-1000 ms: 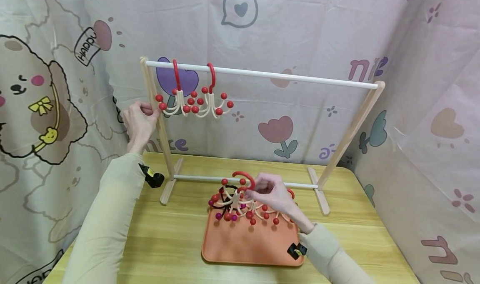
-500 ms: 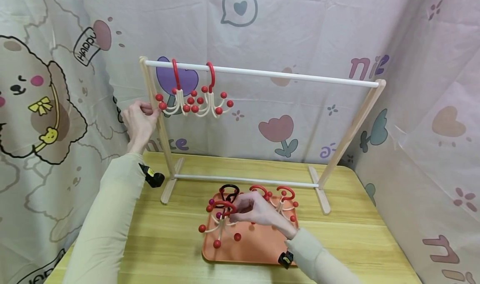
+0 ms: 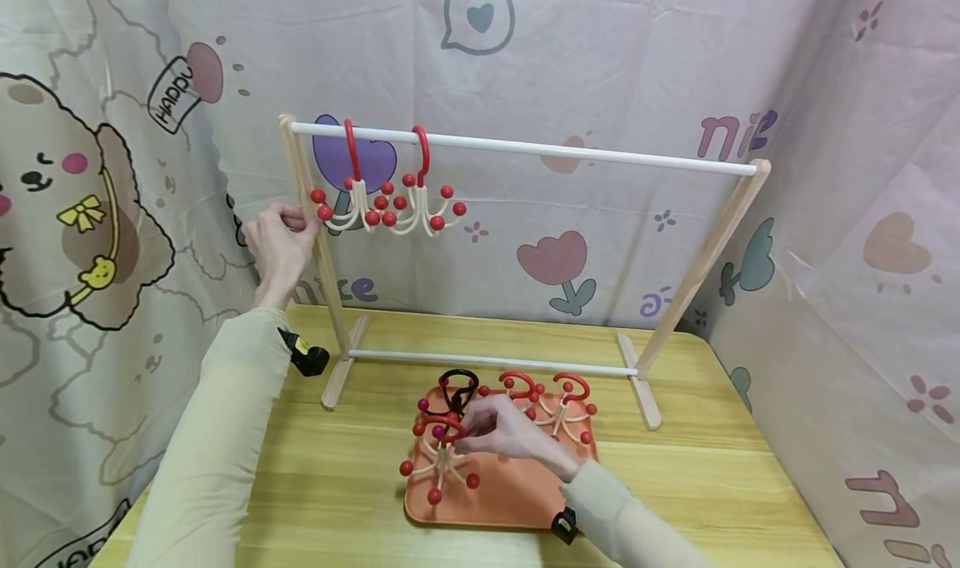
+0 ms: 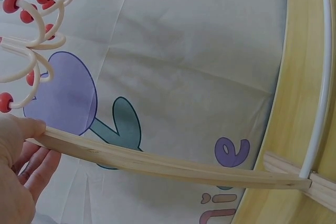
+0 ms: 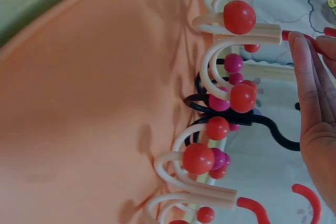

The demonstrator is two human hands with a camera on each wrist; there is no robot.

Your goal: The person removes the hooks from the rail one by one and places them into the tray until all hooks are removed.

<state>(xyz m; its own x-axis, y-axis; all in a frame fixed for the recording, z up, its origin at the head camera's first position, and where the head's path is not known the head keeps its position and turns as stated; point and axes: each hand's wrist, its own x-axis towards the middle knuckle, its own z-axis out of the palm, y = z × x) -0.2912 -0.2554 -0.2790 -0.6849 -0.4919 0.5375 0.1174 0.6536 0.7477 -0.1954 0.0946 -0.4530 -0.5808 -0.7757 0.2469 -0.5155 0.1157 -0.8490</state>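
Red at the hook and cream in the arms: an octopus-style hanger [image 3: 442,458], pinched low on its hook between thumb and fingers [image 5: 307,77] of the right hand [image 3: 504,428], over the left side of the orange tray [image 3: 517,501]. Hard to tell whether resting there or just above. Left hand [image 3: 279,243] farther back, fingers wrapped round the left wooden post [image 3: 328,285], thumb on one face, fingertips beneath.

Best to pinch firmly at the base of the hook, leaving its curve free, and to hold the arms clear of the black hanger [image 5: 231,116] close behind, with a fair risk of snagging there. Worth gripping the post lightly, so as not to tilt it.

Arms curved upward like umbrella ribs, bunched in a straight stem, tipped with glossy round balls: red on cream, magenta on black. Two more red-hooked hangers [image 3: 561,414] farther right on the tray; two hung hangers [image 3: 360,197] near the left end of the smooth white rod [image 3: 562,150]. Tray shallow and round-cornered; worktop [image 3: 330,485] in yellowish wood grain; printed cloth [image 3: 637,52] behind, softly creased.
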